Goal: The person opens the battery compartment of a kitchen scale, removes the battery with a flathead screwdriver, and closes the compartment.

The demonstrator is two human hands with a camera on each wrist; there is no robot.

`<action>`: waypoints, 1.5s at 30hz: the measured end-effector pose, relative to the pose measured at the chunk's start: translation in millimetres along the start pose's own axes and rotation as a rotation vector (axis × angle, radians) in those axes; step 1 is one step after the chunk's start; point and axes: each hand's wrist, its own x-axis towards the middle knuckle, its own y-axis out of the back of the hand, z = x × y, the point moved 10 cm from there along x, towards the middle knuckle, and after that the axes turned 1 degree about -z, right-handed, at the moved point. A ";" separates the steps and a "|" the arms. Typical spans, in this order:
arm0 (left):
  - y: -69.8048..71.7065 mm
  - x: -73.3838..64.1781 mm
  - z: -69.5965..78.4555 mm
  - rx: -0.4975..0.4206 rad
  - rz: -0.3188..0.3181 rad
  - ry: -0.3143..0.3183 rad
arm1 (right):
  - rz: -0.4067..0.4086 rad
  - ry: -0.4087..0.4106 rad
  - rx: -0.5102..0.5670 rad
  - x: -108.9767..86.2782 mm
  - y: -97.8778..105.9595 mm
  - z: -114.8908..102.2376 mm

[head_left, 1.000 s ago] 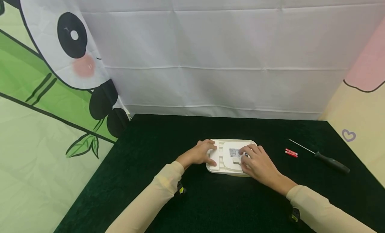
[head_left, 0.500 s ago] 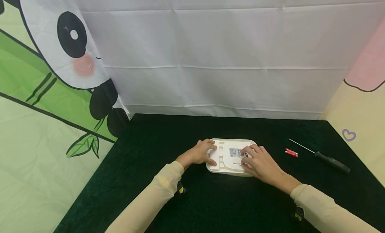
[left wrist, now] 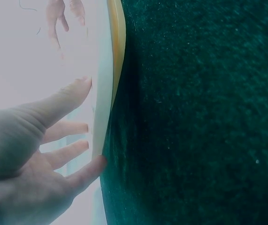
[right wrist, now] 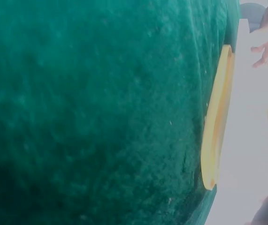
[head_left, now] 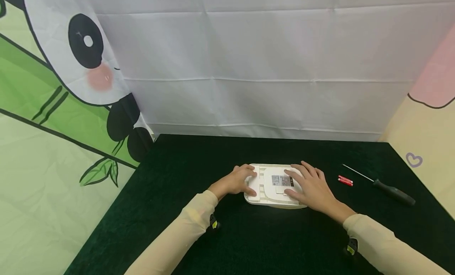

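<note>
A flat white device (head_left: pixel 268 184) with rounded corners lies on the dark green cloth, a printed label (head_left: pixel 279 180) on its upward face. Below the label a small square cover (head_left: pixel 280 190) sits about flush with that face. A yellow part (right wrist: pixel 213 126) shows under the device's near edge. My left hand (head_left: pixel 234 181) rests on the left end, thumb and fingers spread, fingertips touching it. Spread over the right end is my right hand (head_left: pixel 313 188); its fingers hold nothing, and whether they touch the device I cannot tell. Overexposure washes out the device in both wrist views.
Two red batteries (head_left: pixel 345 180) lie together to the right of the device. Farther right is a screwdriver (head_left: pixel 392 191) with a dark handle, its tip toward the back. A white curtain (head_left: pixel 263 70) hangs behind the table's back edge.
The small cover stood slightly raised at my right fingertips, then went down flat. My right hand has since spread its fingers and moved slightly right. My left hand has stayed in place.
</note>
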 end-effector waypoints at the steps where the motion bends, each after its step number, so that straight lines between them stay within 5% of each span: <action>1: 0.6 0.2 0.6 0.001 0.001 0.002 | -0.011 -0.013 -0.004 0.7 -0.6 2.6; 13: 1.0 0.9 1.0 -0.006 0.004 0.000 | -0.076 -0.109 0.012 3.1 -8.6 23.5; 20: 0.1 -1.7 -18.8 -0.098 0.031 -0.014 | -0.112 -0.153 0.221 -5.3 -2.9 50.3; 29: 4.6 -10.8 -44.6 -0.048 0.018 0.030 | -0.225 -0.060 0.305 -21.8 1.1 77.3; 45: 2.4 -7.3 -46.3 0.022 0.095 0.029 | -0.220 -0.048 0.302 -26.6 -16.6 82.1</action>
